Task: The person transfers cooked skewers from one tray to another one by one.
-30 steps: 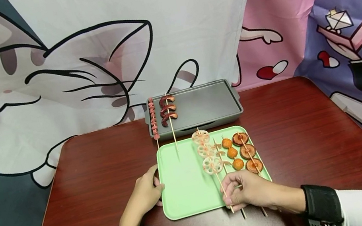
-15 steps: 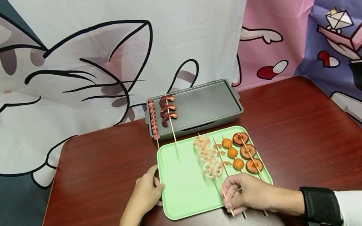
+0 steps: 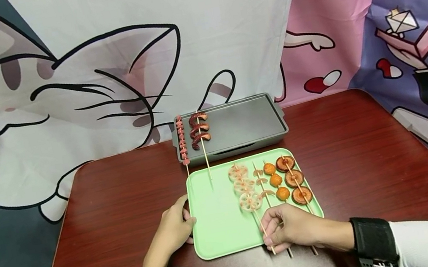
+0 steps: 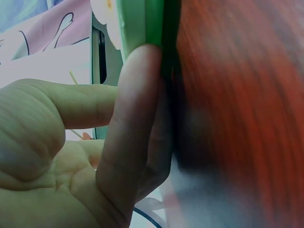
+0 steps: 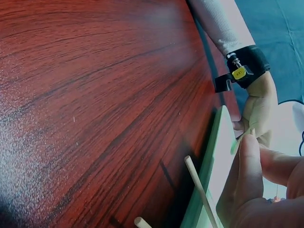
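While the right hand (image 3: 284, 228) is pinching the lower stick of the lotus skewer (image 3: 250, 202) between thumb and fingers, its digits are closing together on the wood. Three holed slices are lying above the green tray (image 3: 222, 227), left of the other skewers there; whether they are touching its surface, I cannot tell. The stick's lower end is projecting past the tray's near edge.

The left hand (image 3: 175, 224) is holding the tray by its left edge, thumb and fingers clamping the rim; in the left wrist view one fingertip is pressing against the green side.

Rightward from the lotus skewer, in order, are lying a skewer of pale crescents (image 3: 262, 181), one of orange balls (image 3: 276, 181) and one of brown mushroom caps (image 3: 293, 179). The caps are sitting nearest the tray's right edge.

Just beyond the tray, a grey pan (image 3: 242, 121) is standing on the red-brown table (image 3: 113, 194). At its left end it is bearing a pink skewer (image 3: 182, 141) and, beside that, a skewer of dark curled pieces (image 3: 198, 128), both sticks pointing nearward.
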Motion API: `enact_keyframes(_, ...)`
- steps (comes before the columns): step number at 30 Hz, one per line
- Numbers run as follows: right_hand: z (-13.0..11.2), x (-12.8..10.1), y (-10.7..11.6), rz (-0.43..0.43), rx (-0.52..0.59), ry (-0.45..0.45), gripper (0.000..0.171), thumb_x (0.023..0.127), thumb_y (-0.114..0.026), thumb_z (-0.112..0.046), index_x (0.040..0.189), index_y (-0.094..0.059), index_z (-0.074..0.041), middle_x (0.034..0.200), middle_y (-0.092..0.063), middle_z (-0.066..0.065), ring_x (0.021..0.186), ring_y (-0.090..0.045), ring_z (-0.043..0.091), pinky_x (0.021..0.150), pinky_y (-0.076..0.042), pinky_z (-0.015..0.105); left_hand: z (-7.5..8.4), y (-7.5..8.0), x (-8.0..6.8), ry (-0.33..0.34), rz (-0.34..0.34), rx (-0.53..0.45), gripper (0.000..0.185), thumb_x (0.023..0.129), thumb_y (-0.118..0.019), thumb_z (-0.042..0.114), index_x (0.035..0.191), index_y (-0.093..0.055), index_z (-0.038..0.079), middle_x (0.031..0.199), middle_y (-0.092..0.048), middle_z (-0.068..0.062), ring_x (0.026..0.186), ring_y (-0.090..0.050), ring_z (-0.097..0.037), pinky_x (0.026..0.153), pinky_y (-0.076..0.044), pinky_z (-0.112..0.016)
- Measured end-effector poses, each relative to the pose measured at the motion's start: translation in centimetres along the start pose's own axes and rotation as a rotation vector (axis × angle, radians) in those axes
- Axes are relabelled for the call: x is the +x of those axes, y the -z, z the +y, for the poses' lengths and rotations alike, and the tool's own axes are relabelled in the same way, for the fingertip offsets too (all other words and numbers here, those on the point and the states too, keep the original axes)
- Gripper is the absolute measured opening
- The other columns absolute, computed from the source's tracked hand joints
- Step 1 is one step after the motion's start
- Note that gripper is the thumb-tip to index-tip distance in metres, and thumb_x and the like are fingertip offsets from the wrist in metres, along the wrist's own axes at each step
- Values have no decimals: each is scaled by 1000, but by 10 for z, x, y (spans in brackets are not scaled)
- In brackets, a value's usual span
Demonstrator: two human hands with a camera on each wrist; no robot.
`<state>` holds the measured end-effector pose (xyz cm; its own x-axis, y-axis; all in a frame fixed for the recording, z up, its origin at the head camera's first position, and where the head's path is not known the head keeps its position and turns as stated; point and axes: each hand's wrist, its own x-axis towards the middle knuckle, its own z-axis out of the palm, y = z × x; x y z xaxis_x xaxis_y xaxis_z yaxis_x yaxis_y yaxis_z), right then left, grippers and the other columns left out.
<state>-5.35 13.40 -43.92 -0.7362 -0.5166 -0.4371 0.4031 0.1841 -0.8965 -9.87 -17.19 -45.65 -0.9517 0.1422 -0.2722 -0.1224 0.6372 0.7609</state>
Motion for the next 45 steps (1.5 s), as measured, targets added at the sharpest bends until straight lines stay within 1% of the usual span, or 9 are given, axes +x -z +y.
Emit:
enact_keyframes(8,1,3,0,-10,-15,-21,17,87,-73,13,100,-61,9,82,-66,8,75,-73,17,72,-67,32,0,0,0,-7,-4,-2,64,95,-66,-4,154,-42,1,82,-51,-9,54,-56,-20,44,-58,-31)
enact_keyframes(12,0,3,0,-12,-42,-28,18,86,-74,13,99,-61,9,81,-66,8,72,-73,17,70,-67,31,0,0,1,-12,-1,-3,64,95,-66,-4,155,-41,1,82,-51,-9,55,-56,-20,44,-58,-31)
enact_keyframes(17,0,4,0,-25,-132,-21,17,85,-76,8,94,-62,6,77,-69,10,65,-72,15,64,-66,30,-1,0,1,-11,4,0,65,95,-66,-4,155,-41,0,82,-51,-9,54,-56,-20,44,-58,-31)
enact_keyframes(19,1,5,0,-27,-169,-19,19,85,-78,7,93,-61,4,77,-69,11,62,-72,15,62,-66,30,-1,0,1,-12,1,-4,64,95,-66,-4,155,-41,0,82,-51,-10,54,-56,-20,44,-58,-31)
enact_keyframes(23,1,8,-1,-22,-226,-12,26,85,-78,7,94,-54,3,77,-72,14,61,-74,21,58,-65,31,0,0,1,-15,-3,-9,65,95,-66,-4,155,-40,0,82,-51,-10,54,-56,-20,44,-58,-31)
enact_keyframes(25,1,9,0,-28,-249,-8,28,85,-78,6,93,-51,2,77,-73,14,62,-75,24,57,-65,32,0,0,1,-15,-2,-9,66,95,-66,-4,155,-40,0,82,-51,-10,54,-56,-20,44,-58,-31)
enact_keyframes(30,-3,10,1,-72,-316,-16,31,86,-79,3,86,-48,0,73,-73,14,60,-75,26,55,-64,33,1,1,1,-22,-2,-3,66,95,-66,-4,155,-39,-1,82,-51,-10,53,-56,-19,44,-58,-30)
enact_keyframes(38,-13,15,-3,-128,-463,-36,29,85,-81,1,87,-52,1,70,-72,14,53,-73,22,51,-63,34,0,1,1,-12,0,-1,64,96,-66,-4,154,-41,0,82,-51,-9,54,-56,-20,44,-58,-31)
enact_keyframes(45,-18,15,-5,-138,-495,-43,26,85,-81,1,90,-56,0,70,-71,13,52,-72,21,52,-64,37,-2,0,0,-18,-3,-1,63,95,-66,-4,154,-42,0,81,-51,-9,53,-57,-21,43,-58,-31)
